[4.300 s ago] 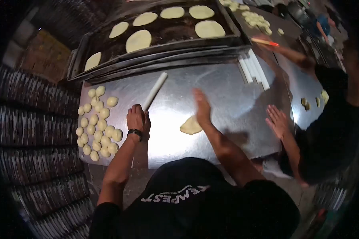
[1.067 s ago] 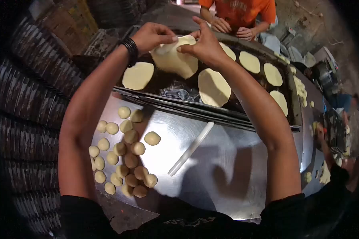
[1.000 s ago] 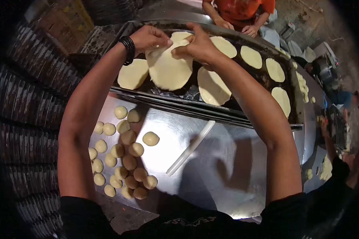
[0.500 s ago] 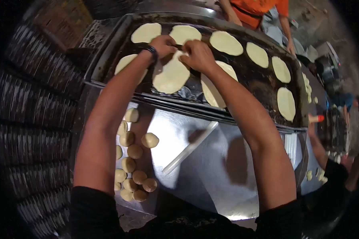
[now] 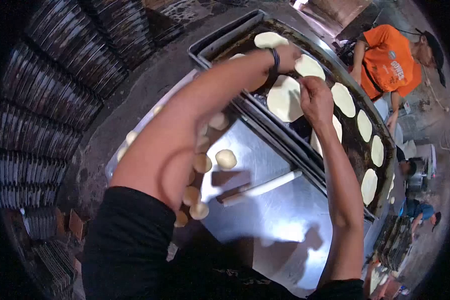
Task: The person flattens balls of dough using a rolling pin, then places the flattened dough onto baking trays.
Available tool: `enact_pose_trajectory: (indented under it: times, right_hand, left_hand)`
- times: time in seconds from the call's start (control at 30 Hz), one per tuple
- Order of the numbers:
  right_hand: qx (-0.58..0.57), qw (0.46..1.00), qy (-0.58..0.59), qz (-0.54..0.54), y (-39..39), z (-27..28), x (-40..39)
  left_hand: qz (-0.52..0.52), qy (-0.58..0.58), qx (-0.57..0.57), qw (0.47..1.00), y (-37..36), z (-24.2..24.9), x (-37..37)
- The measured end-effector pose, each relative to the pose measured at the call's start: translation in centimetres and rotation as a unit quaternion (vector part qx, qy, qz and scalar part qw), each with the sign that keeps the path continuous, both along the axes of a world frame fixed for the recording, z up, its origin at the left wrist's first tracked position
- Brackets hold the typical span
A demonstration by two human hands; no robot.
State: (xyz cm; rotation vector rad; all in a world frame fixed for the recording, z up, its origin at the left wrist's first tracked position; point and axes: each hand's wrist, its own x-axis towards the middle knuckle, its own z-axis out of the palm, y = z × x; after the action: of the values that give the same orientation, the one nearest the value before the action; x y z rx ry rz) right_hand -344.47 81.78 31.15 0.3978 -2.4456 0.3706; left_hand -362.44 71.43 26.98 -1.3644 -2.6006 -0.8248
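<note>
Flattened rounds of dough lie spread on a dark baking tray (image 5: 203,54). My left hand (image 5: 286,57), with a dark band at the wrist, is over the far part of the tray, close to an upper dough round (image 5: 310,67); its fingers are blurred. My right hand (image 5: 317,100) has its fingers curled together at the right edge of a large dough round (image 5: 284,100). Whether the fingertips pinch that edge is hidden. Another dough round (image 5: 270,40) lies beyond my left hand.
Several dough balls (image 5: 226,159) sit on the metal table, partly behind my left arm. A pale rolling pin (image 5: 265,187) rests near the tray. Stacked trays (image 5: 40,115) line the left side. A person in an orange shirt (image 5: 391,62) stands across the tray.
My view has turned, so the tray appears farther right and tilted. My hands have moved apart, and the dough round that was between them lies on the tray.
</note>
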Motion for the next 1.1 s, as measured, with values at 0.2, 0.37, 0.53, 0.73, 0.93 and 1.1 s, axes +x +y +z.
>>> enact_pose_trajectory:
  times: [0.2, 0.37, 0.53, 0.73, 0.93, 1.1]
  right_hand:
    - [-0.094, 0.928, -0.329, 0.149, -13.8, -3.3, 5.2]
    - [0.046, 0.945, -0.311, -0.093, -18.1, -15.7, 1.9]
    - [-0.292, 0.925, -0.24, -0.032, -16.2, -11.9, 7.6]
    - [-0.51, 0.827, -0.236, -0.01, -7.6, -6.8, 29.6]
    - [-0.408, 0.846, -0.265, -0.217, 4.0, -11.2, 47.7]
    - [-0.173, 0.959, -0.046, -0.221, 4.6, -6.0, 42.5]
  left_hand:
    - [0.111, -0.189, 0.523, 0.823, -16.8, 9.1, 5.4]
    - [0.111, -0.317, 0.471, 0.816, -27.3, 2.7, 23.4]
    - [0.196, -0.562, 0.562, 0.574, -26.6, -2.8, 38.1]
    - [0.21, -0.58, 0.521, 0.59, -13.0, -4.5, 46.8]
    - [-0.062, -0.197, 0.143, 0.968, -2.3, -10.7, 55.1]
    - [0.008, -0.148, 0.183, 0.972, -3.5, -9.2, 51.2]
